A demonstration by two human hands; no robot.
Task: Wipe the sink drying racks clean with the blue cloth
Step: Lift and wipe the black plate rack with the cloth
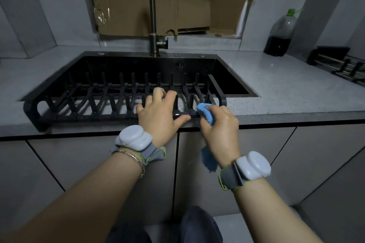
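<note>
A black drying rack [83,102] with upright prongs lies across the front of the dark sink [227,77], its near rail on the counter edge. My left hand [160,112] grips the rack's front part, fingers curled over a crossbar and thumb along the near rail. My right hand [219,124] holds the blue cloth [206,113] bunched against the rail near the rack's right end. A tail of the cloth hangs below my right wrist.
A tall faucet [153,16] rises behind the sink. Cardboard [177,0] covers the opening at the back. A bottle of dark liquid [280,33] stands at the back right. A second black rack [339,61] lies on the counter's far right. Cabinet doors are below.
</note>
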